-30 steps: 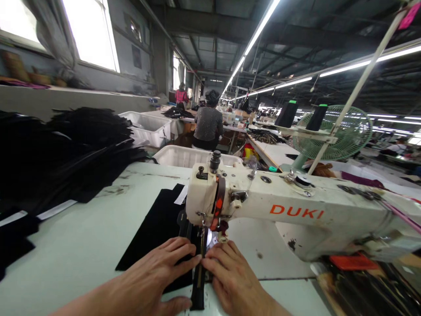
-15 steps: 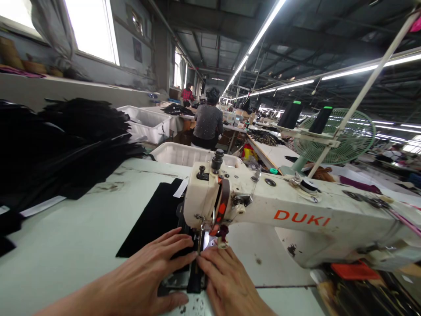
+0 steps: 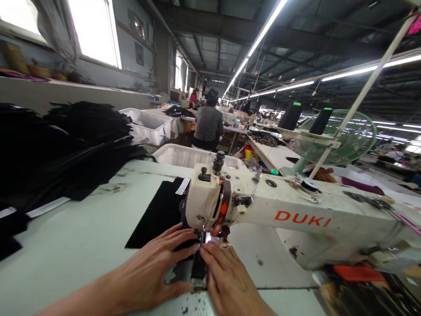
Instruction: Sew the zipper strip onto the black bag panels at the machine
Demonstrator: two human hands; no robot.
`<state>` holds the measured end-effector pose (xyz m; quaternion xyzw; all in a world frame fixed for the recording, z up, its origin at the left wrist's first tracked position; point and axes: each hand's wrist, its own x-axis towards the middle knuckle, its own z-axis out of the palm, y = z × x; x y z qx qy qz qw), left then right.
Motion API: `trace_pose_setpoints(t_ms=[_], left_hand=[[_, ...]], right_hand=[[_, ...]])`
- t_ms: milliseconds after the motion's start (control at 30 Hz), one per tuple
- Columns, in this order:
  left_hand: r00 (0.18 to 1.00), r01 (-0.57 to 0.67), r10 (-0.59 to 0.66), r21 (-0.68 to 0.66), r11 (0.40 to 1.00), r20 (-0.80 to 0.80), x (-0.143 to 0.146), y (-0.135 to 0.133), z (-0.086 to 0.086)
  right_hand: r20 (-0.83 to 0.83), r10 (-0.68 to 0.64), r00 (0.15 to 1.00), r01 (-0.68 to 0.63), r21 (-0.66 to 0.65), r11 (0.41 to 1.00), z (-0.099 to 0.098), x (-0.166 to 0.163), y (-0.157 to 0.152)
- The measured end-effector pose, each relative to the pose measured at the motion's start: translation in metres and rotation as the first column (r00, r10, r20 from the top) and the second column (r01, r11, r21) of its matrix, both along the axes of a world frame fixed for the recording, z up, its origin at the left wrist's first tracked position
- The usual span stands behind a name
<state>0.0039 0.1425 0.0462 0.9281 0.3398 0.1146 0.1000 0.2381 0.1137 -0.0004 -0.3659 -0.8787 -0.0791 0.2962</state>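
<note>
A black fabric piece (image 3: pixel 156 215) with a white label (image 3: pixel 182 186) lies flat on the table, its right side running under the head of a white sewing machine (image 3: pixel 202 202). My left hand (image 3: pixel 161 259) rests flat on the near part of the fabric, fingers spread and thumb apart, holding nothing. From under the needle area a narrow black strip (image 3: pixel 198 267) comes toward me, between my two hands. Along its right edge my right hand (image 3: pixel 226 274) has its fingers pressed together at the strip, close to the lit presser foot. Its thumb is mostly hidden.
A tall heap of black cut pieces (image 3: pixel 66 149) covers the table's left side. White plastic bins (image 3: pixel 197 153) stand behind the machine. Thread cones (image 3: pixel 291 116) and a green fan (image 3: pixel 345 136) are at right. A co-worker (image 3: pixel 208 123) sits ahead, back turned.
The black fabric and strip have slid a little away from me under the machine head; the strip's near end is farther forward. Both hands stay beside the needle area. The view has shifted slightly.
</note>
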Motion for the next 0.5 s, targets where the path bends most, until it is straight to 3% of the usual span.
trace_pose_setpoints(t_ms=[233, 500], left_hand=[[0.998, 0.005, -0.005, -0.001, 1.0, 0.06, -0.0023, 0.0004, -0.0048], [1.0, 0.007, -0.006, -0.039, 0.999, 0.01, -0.0009, -0.0006, 0.0007]], right_hand=[[-0.002, 0.002, 1.0, -0.002, -0.003, 1.0, -0.0009, -0.0006, 0.0003], [0.038, 0.011, 0.999, -0.01, -0.02, 1.0, 0.003, 0.0006, 0.0005]])
